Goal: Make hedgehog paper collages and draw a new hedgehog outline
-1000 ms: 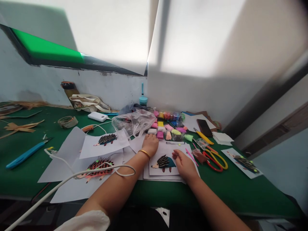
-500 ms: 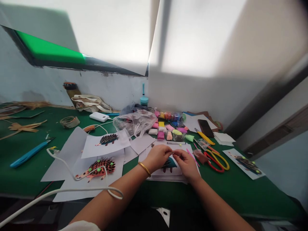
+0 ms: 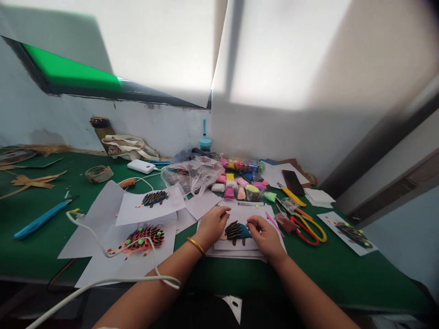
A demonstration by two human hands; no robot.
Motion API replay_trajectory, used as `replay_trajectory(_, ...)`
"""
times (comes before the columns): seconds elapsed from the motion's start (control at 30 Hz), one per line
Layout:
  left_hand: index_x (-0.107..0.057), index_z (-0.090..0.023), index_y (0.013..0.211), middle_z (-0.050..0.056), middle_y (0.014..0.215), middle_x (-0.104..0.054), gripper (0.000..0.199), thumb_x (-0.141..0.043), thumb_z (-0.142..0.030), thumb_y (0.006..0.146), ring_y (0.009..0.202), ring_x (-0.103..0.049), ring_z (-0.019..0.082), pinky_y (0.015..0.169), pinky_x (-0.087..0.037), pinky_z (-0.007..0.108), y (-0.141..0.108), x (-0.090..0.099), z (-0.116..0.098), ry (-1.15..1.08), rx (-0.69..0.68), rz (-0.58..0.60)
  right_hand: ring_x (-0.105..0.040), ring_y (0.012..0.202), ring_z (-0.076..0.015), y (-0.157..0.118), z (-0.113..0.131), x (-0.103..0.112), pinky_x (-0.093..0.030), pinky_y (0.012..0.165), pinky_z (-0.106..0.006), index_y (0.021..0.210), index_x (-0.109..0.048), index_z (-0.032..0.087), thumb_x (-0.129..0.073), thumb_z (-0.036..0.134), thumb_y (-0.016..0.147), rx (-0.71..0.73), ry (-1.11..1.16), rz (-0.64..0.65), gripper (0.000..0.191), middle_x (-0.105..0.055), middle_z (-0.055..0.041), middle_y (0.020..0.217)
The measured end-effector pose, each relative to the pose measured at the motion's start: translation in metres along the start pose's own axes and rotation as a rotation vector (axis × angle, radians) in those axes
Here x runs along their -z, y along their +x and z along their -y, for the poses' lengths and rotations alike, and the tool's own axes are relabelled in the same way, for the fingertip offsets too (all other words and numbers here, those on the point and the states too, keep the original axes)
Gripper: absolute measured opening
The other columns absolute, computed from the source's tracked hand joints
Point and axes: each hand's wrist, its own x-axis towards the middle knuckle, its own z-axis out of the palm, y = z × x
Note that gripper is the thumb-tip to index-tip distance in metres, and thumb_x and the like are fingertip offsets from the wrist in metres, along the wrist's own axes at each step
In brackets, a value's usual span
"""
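Observation:
A blue hedgehog figure with dark spines [image 3: 236, 232] lies on white paper [image 3: 228, 252] between my hands. My left hand [image 3: 213, 225], with a gold bangle at the wrist, is over the paper's left side, its thumb and fingers curled near each other. My right hand [image 3: 263, 233] is at the figure's right end, fingertips pinched together; anything between them is too small to make out. The two hands are apart. Just behind lie a white pen [image 3: 248, 204] and several packets of coloured clay [image 3: 229, 192].
To the left are papers with a pink hedgehog [image 3: 147, 240], a white cable [image 3: 113, 278] and a blue cutter [image 3: 41, 221]. Red and yellow scissors [image 3: 307, 229], a phone [image 3: 292, 182] and another hedgehog sheet [image 3: 348, 233] lie on the right. A plastic bag [image 3: 194, 173] sits behind.
My hands have parted from where their fingertips met above the figure. The left hand has moved left, uncovering the dark spines; the right has barely shifted.

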Motion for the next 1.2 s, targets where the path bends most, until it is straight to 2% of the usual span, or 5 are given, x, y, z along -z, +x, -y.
replay_trajectory(0.13,-0.065,-0.021,0.114,0.005,0.106,-0.069,0.028,-0.051,-0.022,0.09,0.1,-0.063,0.019,0.091,-0.047,0.03,-0.001,-0.002,0.016,0.022,0.104,0.01,-0.064,0.097,-0.0217,-0.002,-0.003,0.002,-0.05,0.088,-0.036,0.102,-0.069,0.023,-0.049,0.032,0.088,0.049,-0.098,0.047,0.026,-0.07,-0.0064,0.102)
replay_trajectory(0.27,-0.065,-0.021,0.114,0.006,0.103,-0.07,0.028,-0.051,-0.022,0.09,0.099,-0.063,0.02,0.089,-0.047,0.03,-0.001,-0.003,0.019,0.053,0.147,0.043,-0.065,0.083,-0.0202,-0.004,-0.003,0.001,-0.052,0.076,-0.032,0.095,-0.068,0.023,-0.052,0.033,0.086,-0.06,-0.141,0.091,0.021,-0.071,-0.0037,0.091)
replay_trajectory(0.47,-0.065,-0.02,0.113,0.006,0.104,-0.07,0.027,-0.05,-0.021,0.09,0.099,-0.063,0.02,0.089,-0.047,0.029,-0.001,-0.003,0.016,0.074,0.139,0.04,-0.061,0.089,-0.0202,-0.005,-0.001,0.004,-0.048,0.081,-0.033,0.089,-0.067,0.022,-0.048,0.025,0.086,0.101,-0.22,0.144,0.019,-0.068,-0.0046,0.091)
replay_trajectory(0.63,-0.065,-0.02,0.113,0.006,0.106,-0.07,0.027,-0.051,-0.021,0.09,0.1,-0.063,0.02,0.089,-0.047,0.03,-0.001,-0.004,0.016,0.083,0.132,0.034,-0.059,0.081,-0.0198,-0.007,0.0,0.002,-0.047,0.074,-0.032,0.087,-0.065,0.022,-0.048,0.022,0.086,0.101,-0.291,0.172,0.017,-0.065,-0.0042,0.083)
replay_trajectory(1.2,-0.064,-0.021,0.115,0.006,0.109,-0.069,0.028,-0.051,-0.021,0.09,0.101,-0.063,0.019,0.091,-0.047,0.03,-0.001,-0.006,0.018,0.089,0.12,0.028,-0.058,0.085,-0.0194,-0.008,0.0,-0.003,-0.043,0.078,-0.03,0.085,-0.065,0.021,-0.05,0.014,0.085,0.218,-0.463,0.194,0.016,-0.063,-0.0036,0.084)
